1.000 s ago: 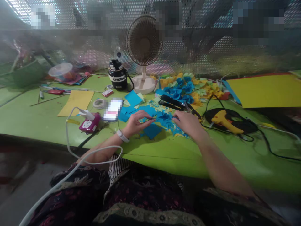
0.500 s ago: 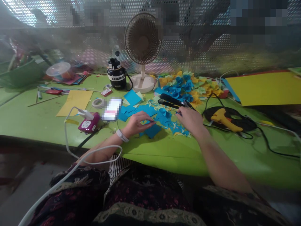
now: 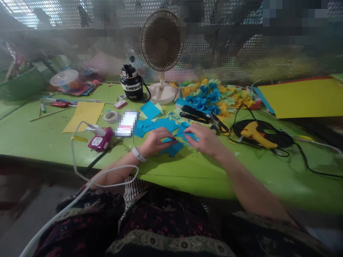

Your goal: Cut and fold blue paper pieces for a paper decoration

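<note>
My left hand [image 3: 158, 141], with a white band on its wrist, is closed in a pinch above a blue paper square [image 3: 173, 148]. A small dark bit shows at its fingertips, too small to name. To its right, my right hand [image 3: 203, 139] reaches over blue paper scraps [image 3: 184, 129], thumb and index finger slightly apart. No held thing shows between them. Blue paper pieces [image 3: 163, 125] lie just beyond my left hand. Behind my right hand rest a black two-armed tool [image 3: 195, 114] and scissors [image 3: 220, 124].
Folded blue and yellow paper shapes [image 3: 211, 96] are heaped beside a fan [image 3: 162, 93]. A yellow glue gun [image 3: 257, 135] lies on a black disc at right. Left are a phone [image 3: 127, 123], tape roll [image 3: 110, 116], purple socket block [image 3: 100, 140], black bottle [image 3: 132, 85] and looping white cable [image 3: 73, 153].
My right hand has moved left from beside the scissors to the blue scraps near my left hand. The blue bit at its fingertips no longer shows. My left hand stays pinched in place.
</note>
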### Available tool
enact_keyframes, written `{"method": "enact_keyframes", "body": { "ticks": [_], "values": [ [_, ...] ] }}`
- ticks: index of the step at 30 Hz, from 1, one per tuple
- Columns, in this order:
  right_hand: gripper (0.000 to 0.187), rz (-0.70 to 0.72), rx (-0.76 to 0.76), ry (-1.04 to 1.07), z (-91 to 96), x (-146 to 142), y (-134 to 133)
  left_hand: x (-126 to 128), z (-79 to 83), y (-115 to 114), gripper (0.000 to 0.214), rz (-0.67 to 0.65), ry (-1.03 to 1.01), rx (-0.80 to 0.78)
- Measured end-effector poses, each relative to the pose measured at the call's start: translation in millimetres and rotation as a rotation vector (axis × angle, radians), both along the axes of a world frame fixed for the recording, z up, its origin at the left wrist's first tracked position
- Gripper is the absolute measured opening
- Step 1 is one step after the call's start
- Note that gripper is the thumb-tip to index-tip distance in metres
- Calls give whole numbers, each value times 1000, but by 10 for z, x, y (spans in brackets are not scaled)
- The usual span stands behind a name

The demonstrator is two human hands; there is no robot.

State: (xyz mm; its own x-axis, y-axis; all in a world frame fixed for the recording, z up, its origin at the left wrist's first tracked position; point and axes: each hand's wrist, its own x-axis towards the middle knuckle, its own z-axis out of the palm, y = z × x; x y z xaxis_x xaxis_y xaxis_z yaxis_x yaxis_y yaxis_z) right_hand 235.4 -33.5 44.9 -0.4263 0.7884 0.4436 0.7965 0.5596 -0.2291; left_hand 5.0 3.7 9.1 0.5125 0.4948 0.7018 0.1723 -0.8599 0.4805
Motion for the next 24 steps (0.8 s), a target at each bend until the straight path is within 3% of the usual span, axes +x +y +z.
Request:
{"method": "enact_keyframes", "body": {
  "ticks": [2,5,9,14,24],
  "values": [
    [20,144,47,6,-12,-75,-76,-2,3,-8,12,4,26,-16],
    [21,180,122,-51,-43,-140,-145,-1,14,-20,13,-5,51,-5],
    [20,161,186,-114,-83,-168,-158,4,24,-27,13,-28,92,20],
    [23,155,162,-137,-92,-192,-156,-5,4,-20,13,-17,91,-3],
    [27,-31,26,79,-116,-192,-159,2,81,-56,11,124,-6,-224]
  ]
}}
